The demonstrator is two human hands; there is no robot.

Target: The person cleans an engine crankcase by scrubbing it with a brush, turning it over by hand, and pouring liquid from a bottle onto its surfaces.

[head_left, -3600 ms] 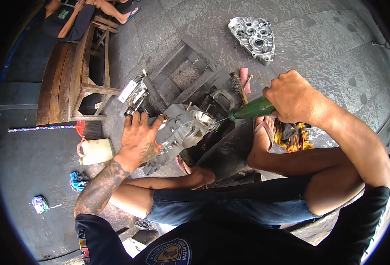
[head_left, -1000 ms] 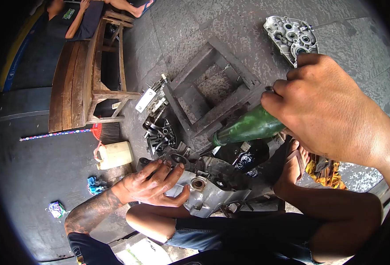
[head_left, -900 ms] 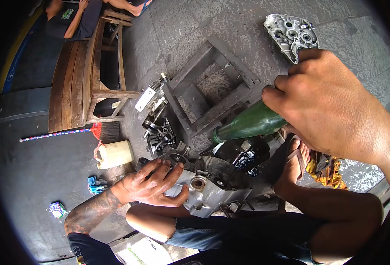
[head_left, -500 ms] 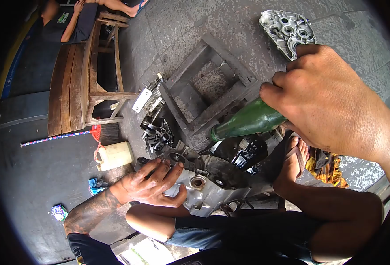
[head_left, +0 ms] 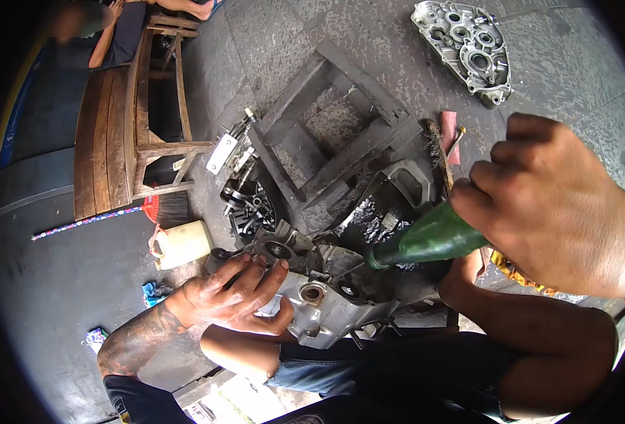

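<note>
My right hand (head_left: pixel 549 205) is wrapped around a green glass bottle (head_left: pixel 433 237), which is tilted with its mouth pointing left, over the right part of a grey metal engine case (head_left: pixel 335 321). Whether liquid leaves the bottle, I cannot make out. My left hand (head_left: pixel 231 297) grips the left end of the case, fingertips just below a round bearing (head_left: pixel 278 249) and thumb on the near face. The case rests in front of my knees, with its openings and a bushed hole (head_left: pixel 312 292) facing up. My right hand hides the bottle's base.
Beyond the case lie a dark pan (head_left: pixel 415 180) with shiny wet contents, a wooden frame (head_left: pixel 369 85) and loose engine parts (head_left: pixel 245 205). Another engine cover (head_left: pixel 464 46) lies at upper right. A pale jerrycan (head_left: pixel 185 244), a broom (head_left: pixel 164 208) and a bench (head_left: pixel 104 141) with a seated person are left.
My right hand and the bottle have moved right and down, bringing the bottle's mouth closer over the case. My left hand keeps its hold. The view has shifted slightly.
</note>
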